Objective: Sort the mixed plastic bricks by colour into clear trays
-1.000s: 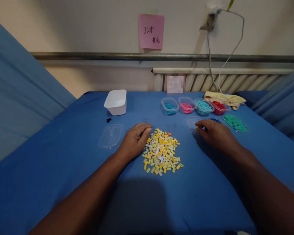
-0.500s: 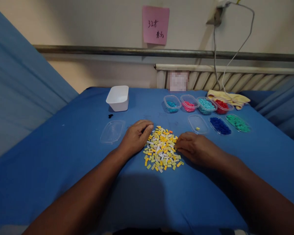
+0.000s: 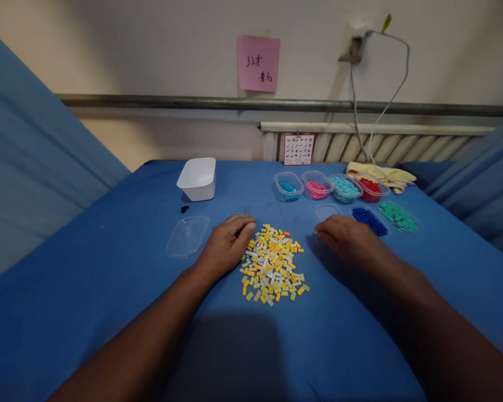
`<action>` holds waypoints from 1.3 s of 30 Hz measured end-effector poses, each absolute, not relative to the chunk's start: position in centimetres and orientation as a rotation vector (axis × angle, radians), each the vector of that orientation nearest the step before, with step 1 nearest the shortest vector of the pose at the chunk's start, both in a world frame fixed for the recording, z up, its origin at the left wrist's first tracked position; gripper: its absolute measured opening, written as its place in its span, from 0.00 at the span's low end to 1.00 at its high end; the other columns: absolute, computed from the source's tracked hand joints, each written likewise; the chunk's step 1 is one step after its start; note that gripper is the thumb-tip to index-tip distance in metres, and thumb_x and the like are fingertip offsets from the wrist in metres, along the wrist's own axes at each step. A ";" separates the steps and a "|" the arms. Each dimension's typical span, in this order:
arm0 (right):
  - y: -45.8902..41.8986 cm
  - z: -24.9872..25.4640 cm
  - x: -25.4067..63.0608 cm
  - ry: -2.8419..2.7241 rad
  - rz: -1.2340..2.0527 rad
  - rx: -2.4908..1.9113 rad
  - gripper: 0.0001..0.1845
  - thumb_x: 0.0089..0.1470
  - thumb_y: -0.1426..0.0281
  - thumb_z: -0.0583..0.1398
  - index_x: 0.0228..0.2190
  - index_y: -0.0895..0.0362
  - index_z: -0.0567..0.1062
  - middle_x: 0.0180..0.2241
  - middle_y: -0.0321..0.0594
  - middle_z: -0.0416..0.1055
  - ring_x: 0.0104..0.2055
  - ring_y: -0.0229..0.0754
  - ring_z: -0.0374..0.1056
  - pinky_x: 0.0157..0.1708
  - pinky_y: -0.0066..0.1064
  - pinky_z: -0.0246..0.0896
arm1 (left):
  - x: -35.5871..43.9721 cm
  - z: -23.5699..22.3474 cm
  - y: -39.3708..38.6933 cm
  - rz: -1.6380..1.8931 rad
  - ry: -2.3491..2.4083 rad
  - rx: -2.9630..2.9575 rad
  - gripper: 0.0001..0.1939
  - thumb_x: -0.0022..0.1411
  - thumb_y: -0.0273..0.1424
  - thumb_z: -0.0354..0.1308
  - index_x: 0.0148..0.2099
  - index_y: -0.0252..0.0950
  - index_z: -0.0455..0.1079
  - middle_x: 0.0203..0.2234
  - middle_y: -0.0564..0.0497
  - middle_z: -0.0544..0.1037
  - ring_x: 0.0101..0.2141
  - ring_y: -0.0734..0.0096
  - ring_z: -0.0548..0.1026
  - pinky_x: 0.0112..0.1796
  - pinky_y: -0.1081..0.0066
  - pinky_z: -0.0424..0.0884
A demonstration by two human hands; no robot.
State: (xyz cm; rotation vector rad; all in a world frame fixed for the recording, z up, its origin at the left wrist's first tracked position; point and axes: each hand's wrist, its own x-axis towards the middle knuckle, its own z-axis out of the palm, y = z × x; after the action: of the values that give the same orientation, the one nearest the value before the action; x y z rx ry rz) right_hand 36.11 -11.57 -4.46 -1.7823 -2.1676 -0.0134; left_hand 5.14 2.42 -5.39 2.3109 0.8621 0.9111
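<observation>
The left hand (image 3: 227, 245) lies palm down on the blue counter (image 3: 109, 290), its fingers (image 3: 243, 228) loosely curled and touching the left edge of the pile of small bricks (image 3: 272, 263), yellow, orange and white, heaped at the middle; it grips nothing that shows. The right hand (image 3: 347, 239) rests just right of the pile, fingertips (image 3: 319, 228) drawn together and pointing left, near the empty clear tub (image 3: 326, 210); whether a brick is pinched there I cannot tell. Beyond it stand more clear tubs: one with dark blue bricks (image 3: 369, 220), one with green bricks (image 3: 398, 216); farther still a row holding blue (image 3: 289, 186), pink (image 3: 316, 187), turquoise (image 3: 345, 186) and red bricks (image 3: 371, 186). A clear lid (image 3: 186, 235) lies left of the left hand; a white tub (image 3: 197, 178) sits at the far left; a yellow cloth (image 3: 380, 173) lies at the far right; a pink note (image 3: 257, 63) is stuck on the wall.
</observation>
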 end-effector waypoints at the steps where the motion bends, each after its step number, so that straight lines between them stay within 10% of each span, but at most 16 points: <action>1: -11.4 -4.6 37.3 -2.082 -0.080 -1.871 0.16 0.74 0.66 0.56 0.46 0.56 0.84 0.43 0.49 0.82 0.44 0.51 0.77 0.44 0.38 0.68 | 5.1 -5.4 2.4 0.911 0.867 2.308 0.17 0.78 0.43 0.56 0.52 0.39 0.82 0.51 0.45 0.85 0.54 0.57 0.82 0.59 0.54 0.77; 10: -11.0 -5.8 38.7 -1.953 -0.216 -1.887 0.15 0.72 0.67 0.57 0.47 0.55 0.85 0.45 0.48 0.84 0.45 0.52 0.79 0.44 0.40 0.72 | 5.3 -5.8 2.6 0.936 0.860 2.293 0.16 0.77 0.41 0.56 0.52 0.38 0.82 0.49 0.46 0.86 0.52 0.57 0.82 0.58 0.56 0.77; 18: -11.2 -5.6 30.0 -2.354 0.294 -1.283 0.20 0.71 0.77 0.56 0.58 0.55 0.80 0.55 0.47 0.82 0.57 0.50 0.77 0.58 0.43 0.73 | 5.4 -5.9 2.5 0.965 0.890 2.259 0.16 0.76 0.41 0.58 0.52 0.39 0.83 0.49 0.46 0.86 0.52 0.57 0.83 0.57 0.56 0.78; 39: -11.9 -5.3 31.6 -2.228 0.481 -1.379 0.16 0.70 0.74 0.59 0.55 0.54 0.81 0.47 0.46 0.81 0.48 0.47 0.78 0.50 0.40 0.73 | 5.3 -5.9 2.6 0.943 0.893 2.300 0.15 0.76 0.39 0.57 0.54 0.39 0.82 0.50 0.45 0.85 0.53 0.57 0.83 0.59 0.54 0.78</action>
State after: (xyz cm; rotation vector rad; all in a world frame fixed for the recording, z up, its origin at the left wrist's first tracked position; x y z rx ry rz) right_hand 31.58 -11.92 -5.32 -1.3788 -2.2284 0.4810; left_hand 5.30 2.58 -5.90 2.2998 0.8935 0.9428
